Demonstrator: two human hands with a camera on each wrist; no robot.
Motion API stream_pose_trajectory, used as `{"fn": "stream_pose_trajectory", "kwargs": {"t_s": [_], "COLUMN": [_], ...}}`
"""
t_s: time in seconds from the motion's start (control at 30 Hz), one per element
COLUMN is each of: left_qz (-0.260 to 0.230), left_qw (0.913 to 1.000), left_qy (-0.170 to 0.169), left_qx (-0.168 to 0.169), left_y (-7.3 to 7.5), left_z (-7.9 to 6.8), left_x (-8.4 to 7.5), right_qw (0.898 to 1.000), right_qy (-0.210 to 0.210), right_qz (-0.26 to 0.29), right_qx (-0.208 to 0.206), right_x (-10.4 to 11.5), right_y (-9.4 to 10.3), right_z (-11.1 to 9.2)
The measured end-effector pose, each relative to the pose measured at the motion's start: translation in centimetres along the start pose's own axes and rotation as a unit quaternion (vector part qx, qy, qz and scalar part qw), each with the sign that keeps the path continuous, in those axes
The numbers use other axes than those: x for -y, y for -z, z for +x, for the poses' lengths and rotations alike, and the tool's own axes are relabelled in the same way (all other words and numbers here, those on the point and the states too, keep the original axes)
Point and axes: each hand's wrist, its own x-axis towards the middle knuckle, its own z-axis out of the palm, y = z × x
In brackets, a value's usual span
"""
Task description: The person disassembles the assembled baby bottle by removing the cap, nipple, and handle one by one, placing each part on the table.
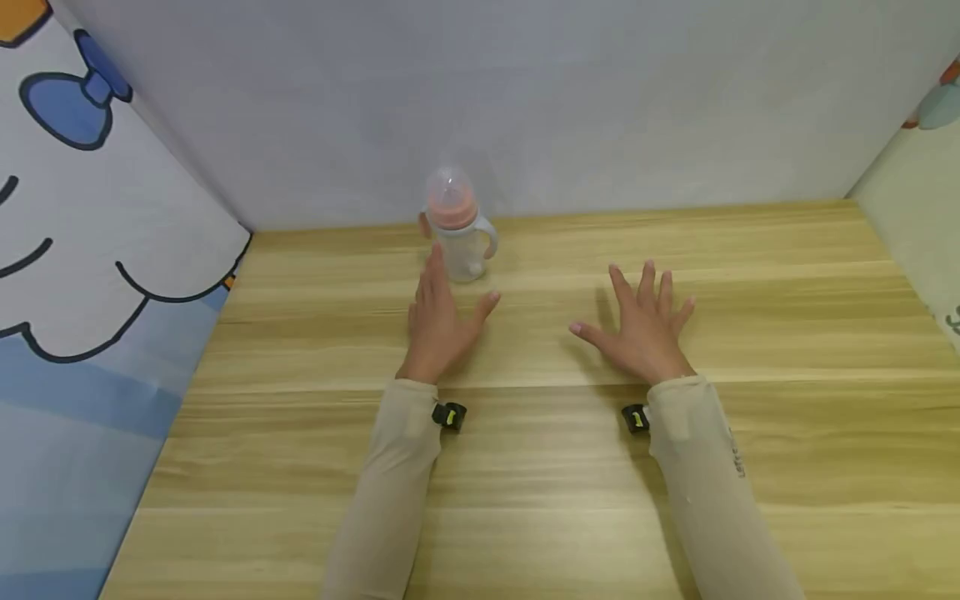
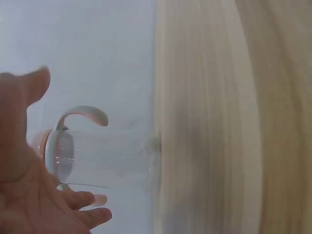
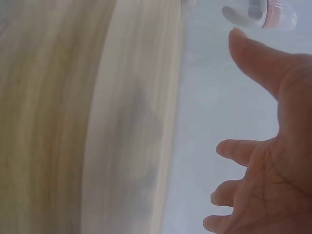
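A clear baby bottle with a pink collar, a transparent dome cap and two side handles stands upright near the back of the table. My left hand is in front of it, fingers extended and thumb spread, the fingertips overlapping the bottle's lower left in the head view. In the left wrist view the bottle shows beyond the palm, nothing gripped. Off to the right, my right hand hovers with fingers splayed, holding nothing. The right wrist view catches part of the bottle at its top edge, past the thumb.
The wood-grain table meets a pale back wall just behind the bottle. At the left stands a panel with cartoon drawings, and another pale panel is at the right. Each sleeve cuff has a small black device beside it.
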Motion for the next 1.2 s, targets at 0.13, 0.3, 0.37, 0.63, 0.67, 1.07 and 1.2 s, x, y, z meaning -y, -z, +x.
{"fn": "stream_pose_trajectory", "kwargs": {"t_s": [0.13, 0.3, 0.37, 0.63, 0.67, 1.07, 1.2], "left_qz": [-0.073, -0.13, -0.131, -0.136, -0.142, -0.214, -0.24], "left_qw": [0.996, 0.9885, 0.9875, 0.9863, 0.9852, 0.9709, 0.9653], "left_qy": [-0.01, -0.009, -0.013, -0.009, -0.008, 0.025, 0.019], "left_qx": [-0.05, -0.077, -0.086, -0.092, -0.095, -0.105, -0.102], "left_y": [-0.6, -1.0, -1.1, -1.2, -1.3, -1.9, -2.2], "left_z": [1.2, 2.4, 2.7, 4.1, 4.3, 6.5, 7.2], "left_x": [0.1, 0.7, 0.9, 1.0, 1.0, 0.9, 1.1], "right_qw": [1.0, 1.0, 1.0, 1.0, 1.0, 1.0, 1.0], "right_qy": [-0.005, -0.01, -0.011, -0.018, -0.019, -0.024, -0.025], "right_qz": [-0.001, -0.003, 0.0, 0.002, 0.003, 0.008, 0.002], "right_qx": [0.001, 0.013, 0.012, 0.019, 0.02, 0.012, 0.008], "right_x": [-0.3, -0.4, -0.5, -0.6, -0.5, -0.6, -0.8], "right_y": [0.0, -0.4, -0.5, -0.3, -0.3, -0.3, -0.4], "right_z": [0.1, 0.2, 0.2, 0.2, 0.1, 0.1, 0.2]}}
